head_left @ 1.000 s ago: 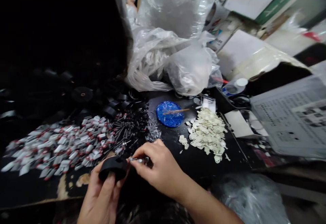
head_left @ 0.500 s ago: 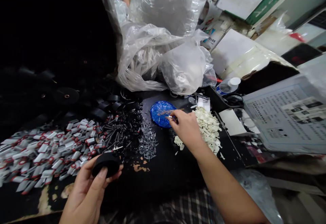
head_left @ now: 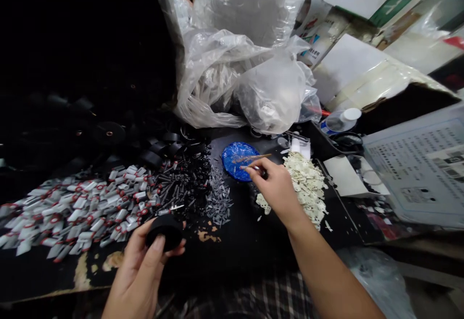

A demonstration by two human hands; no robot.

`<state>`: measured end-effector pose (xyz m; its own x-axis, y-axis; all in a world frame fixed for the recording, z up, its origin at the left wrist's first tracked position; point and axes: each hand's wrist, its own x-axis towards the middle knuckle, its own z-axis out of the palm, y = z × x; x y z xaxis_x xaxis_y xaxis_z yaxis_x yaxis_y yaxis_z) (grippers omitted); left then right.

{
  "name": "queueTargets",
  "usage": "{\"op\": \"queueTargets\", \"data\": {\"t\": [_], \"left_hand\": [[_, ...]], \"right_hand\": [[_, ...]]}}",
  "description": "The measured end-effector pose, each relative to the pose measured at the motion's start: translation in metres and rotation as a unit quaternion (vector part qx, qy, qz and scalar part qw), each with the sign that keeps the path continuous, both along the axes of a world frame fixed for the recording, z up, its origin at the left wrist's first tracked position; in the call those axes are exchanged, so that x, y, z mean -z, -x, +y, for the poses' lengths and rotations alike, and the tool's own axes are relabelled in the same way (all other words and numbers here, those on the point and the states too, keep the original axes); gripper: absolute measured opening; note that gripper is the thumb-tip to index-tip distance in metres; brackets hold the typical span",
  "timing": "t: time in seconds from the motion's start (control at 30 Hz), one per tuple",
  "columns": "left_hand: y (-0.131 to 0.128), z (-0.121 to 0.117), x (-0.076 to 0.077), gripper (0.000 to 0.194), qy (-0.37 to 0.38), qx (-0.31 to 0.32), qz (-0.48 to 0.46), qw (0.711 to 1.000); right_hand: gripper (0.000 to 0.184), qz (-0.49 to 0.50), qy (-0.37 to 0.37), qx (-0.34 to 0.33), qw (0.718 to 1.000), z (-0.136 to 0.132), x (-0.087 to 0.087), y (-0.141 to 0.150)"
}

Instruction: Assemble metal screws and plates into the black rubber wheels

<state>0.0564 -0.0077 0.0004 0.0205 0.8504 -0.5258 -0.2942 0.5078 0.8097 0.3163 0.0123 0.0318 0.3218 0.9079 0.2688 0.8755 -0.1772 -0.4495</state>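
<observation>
My left hand (head_left: 145,261) is closed around a black, round, cap-like part (head_left: 164,232), held above the front of the dark table. Over the right edge of a round blue lid-like dish (head_left: 232,151), my right hand (head_left: 273,183) pinches a small thin piece, mostly hidden by the fingers; its kind is unclear. A thin brown stick (head_left: 261,156) lies across the dish, just past the fingertips. Beside my right wrist spreads a pile of flat cream-coloured pieces (head_left: 306,183). Small grey pieces (head_left: 218,203) are scattered between the dish and the black screw-like parts (head_left: 177,188).
Many grey-white parts with red rims (head_left: 90,212) cover the left of the table. Clear plastic bags (head_left: 268,92) stand behind the dish. At the right are a bottle with a white cap (head_left: 342,120), an open white box (head_left: 344,176) and a large printed carton (head_left: 416,164).
The whole view has shifted, so the table and both hands appear farther right. My right hand stays at the blue dish, and my left keeps hold of the black round part.
</observation>
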Motion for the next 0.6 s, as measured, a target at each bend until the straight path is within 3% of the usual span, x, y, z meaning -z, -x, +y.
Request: {"op": "queueTargets", "data": {"t": [0.07,0.17,0.23,0.3,0.47,0.6], "left_hand": [[-0.007,-0.001,-0.004,0.041,0.019,0.015,-0.054,0.998],[-0.016,0.000,-0.011,0.031,0.053,0.058,-0.144,0.986],[-0.019,0.001,-0.015,0.023,0.070,0.083,-0.199,0.974],[-0.019,0.003,-0.018,0.018,0.084,0.097,-0.241,0.962],[-0.018,0.001,-0.020,0.015,0.091,0.110,-0.292,0.946],[-0.015,-0.005,-0.020,0.019,0.035,0.122,-0.226,0.966]], "right_hand": [[0.019,0.127,-0.010,-0.002,0.992,-0.008,-0.004,0.013],[0.021,0.310,0.011,-0.030,0.950,-0.019,-0.011,0.038],[0.022,0.379,0.033,-0.062,0.923,-0.025,-0.015,0.054],[0.022,0.399,0.053,-0.087,0.911,-0.028,-0.021,0.067],[0.013,0.354,0.063,-0.124,0.925,-0.031,-0.033,0.081],[0.013,0.338,0.084,-0.144,0.926,-0.032,-0.035,0.082]]}}
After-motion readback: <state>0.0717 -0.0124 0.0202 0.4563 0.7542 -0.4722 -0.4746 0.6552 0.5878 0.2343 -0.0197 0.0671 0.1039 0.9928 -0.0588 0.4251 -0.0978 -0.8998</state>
